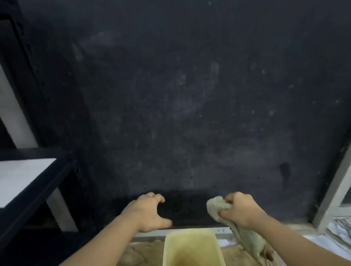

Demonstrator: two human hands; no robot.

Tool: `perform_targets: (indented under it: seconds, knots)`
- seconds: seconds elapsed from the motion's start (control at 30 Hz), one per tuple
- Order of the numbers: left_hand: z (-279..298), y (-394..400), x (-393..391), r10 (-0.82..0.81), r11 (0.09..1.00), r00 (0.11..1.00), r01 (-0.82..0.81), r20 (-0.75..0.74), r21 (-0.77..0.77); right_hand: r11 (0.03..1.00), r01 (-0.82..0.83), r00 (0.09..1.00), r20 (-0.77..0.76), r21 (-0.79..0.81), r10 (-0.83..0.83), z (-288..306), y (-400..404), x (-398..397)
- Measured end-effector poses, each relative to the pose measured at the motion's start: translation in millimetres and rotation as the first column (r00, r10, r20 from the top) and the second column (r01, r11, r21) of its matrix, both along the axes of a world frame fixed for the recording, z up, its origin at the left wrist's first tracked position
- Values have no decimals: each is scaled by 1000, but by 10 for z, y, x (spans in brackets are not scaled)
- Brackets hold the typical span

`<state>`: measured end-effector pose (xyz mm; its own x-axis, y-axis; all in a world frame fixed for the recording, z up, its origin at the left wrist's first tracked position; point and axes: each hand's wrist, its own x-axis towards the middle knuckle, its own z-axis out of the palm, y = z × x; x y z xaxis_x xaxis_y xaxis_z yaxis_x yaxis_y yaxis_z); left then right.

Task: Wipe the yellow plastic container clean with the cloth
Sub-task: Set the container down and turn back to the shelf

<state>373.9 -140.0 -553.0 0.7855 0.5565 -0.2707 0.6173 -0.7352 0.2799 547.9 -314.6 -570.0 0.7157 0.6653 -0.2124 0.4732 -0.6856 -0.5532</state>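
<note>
1. Now the yellow plastic container point(192, 257) sits at the bottom centre of the frame, mouth up toward the camera, its long axis running from the lower edge up toward the dark wall point(187, 88).
2. Right hand point(241, 211) hovers just up and right of the container's far rim, fingers bunched round the cloth point(239, 227), whose tail hangs down beside the right wall of the container.
3. Left hand point(149, 213) is just up and left of that rim, fingers curled like a claw, holding nothing, apart from the container.
4. Both hands look about equally near; the cloth hand must come down and inward to reach the mouth.
5. Inside, the container looks empty, with a brownish tint at the bottom; whether that is dirt I cannot tell.
6. Underneath lies crumpled tan fabric point(135, 263).
</note>
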Motion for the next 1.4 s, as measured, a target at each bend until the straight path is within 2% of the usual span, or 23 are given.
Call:
perform_targets:
  seconds: [0.2,0.37,0.57,0.73,0.93,1.17,1.4]
  knots:
    - [940,-10,49,-25,998,998,22,-51,-62,997,-46,999,-14,-67,45,1040,124,33]
    - [2223,-56,-90,-37,997,994,29,-106,-76,994,-76,997,-2,-76,76,2290,48,-56]
    - [3883,-169,-264,-5,998,1000,4,-18,-56,998,-61,996,66,-14,62,3896,-132,-217]
    - [4717,-480,-666,19,997,1000,-17,22,-73,995,-97,991,96,34,93,4821,-317,-482]
    - [5180,-610,-1087,79,996,997,-79,17,-35,984,-164,982,104,71,156,5301,-339,-791]
    - [5360,-532,-1524,212,977,976,-212,44,1,963,-264,963,76,64,259,5352,-50,-1006]
    - [5444,-298,-2188,358,932,931,-361,69,41,913,-403,914,93,67,396,5440,590,-1488]
